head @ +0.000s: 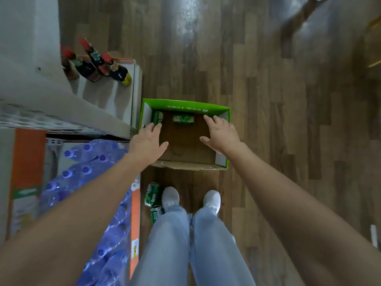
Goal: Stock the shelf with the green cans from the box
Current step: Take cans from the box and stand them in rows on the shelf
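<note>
Bare forearms (86,205) stretch over a green box (185,106) on the floor (268,141), left hand (147,140) and right hand (221,134) with fingers spread, holding nothing. Two green cans (183,119) (blurred, labels unreadable) lie at its far wall; two stray cans (152,194) lie by the shoes (170,198).

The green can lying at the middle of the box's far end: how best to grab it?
I'd grip the can round its middle from above: it lies on its side by the far wall of the box, so its upper curve looks freest.
</note>
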A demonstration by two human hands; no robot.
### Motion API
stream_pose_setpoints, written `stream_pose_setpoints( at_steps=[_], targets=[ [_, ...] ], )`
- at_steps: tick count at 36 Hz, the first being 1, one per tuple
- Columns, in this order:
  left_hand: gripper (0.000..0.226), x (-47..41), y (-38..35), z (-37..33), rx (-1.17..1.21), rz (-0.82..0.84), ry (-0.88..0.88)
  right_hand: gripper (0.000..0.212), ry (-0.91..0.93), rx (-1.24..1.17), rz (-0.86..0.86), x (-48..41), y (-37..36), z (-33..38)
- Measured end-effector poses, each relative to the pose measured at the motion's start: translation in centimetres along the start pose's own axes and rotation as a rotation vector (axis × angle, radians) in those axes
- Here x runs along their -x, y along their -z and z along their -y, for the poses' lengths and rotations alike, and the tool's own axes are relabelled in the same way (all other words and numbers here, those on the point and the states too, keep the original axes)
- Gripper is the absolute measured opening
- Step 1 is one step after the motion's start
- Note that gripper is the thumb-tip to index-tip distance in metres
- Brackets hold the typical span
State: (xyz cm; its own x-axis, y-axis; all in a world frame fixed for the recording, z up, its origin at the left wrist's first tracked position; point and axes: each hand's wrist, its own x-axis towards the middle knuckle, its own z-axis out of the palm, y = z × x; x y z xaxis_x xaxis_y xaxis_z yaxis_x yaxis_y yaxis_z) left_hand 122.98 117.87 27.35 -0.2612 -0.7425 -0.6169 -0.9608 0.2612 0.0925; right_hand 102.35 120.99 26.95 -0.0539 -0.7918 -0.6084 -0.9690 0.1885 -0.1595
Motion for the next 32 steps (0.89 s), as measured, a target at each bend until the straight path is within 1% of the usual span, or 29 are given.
stream_pose_setpoints(
  at_steps=[4, 13, 22, 28, 32],
  targets=[
    [0.066, -4.3, -4.2, 0.5, 0.024, -0.008, 0.083, 0.074, 0.003, 0.001, -0.005, -4.3, -3.9, -0.7],
    [0.072, -14.1, -13.6, 2.5, 0.204, -0.001, 0.202, 0.075, 0.035, 0.033, 0.012, -14.1, -12.4, -1.6],
    [0.081, -22.7, -19.9, 5.1, 0.335, -0.058, 0.239, 0.078, 0.096, 0.069, 0.008, -23.3, -18.7, -1.9],
    [0.083, -27.9, -23.5, 6.8, 0.43, -0.102, 0.249, 0.078, 0.179, 0.121, 0.003, -28.8, -21.6, -1.5],
    [0.086, -30.2, -25.0, 7.4, 0.425, -0.19, 0.227, 0.078, 0.215, 0.139, -0.024, -31.3, -22.7, -1.4]
  ],
)
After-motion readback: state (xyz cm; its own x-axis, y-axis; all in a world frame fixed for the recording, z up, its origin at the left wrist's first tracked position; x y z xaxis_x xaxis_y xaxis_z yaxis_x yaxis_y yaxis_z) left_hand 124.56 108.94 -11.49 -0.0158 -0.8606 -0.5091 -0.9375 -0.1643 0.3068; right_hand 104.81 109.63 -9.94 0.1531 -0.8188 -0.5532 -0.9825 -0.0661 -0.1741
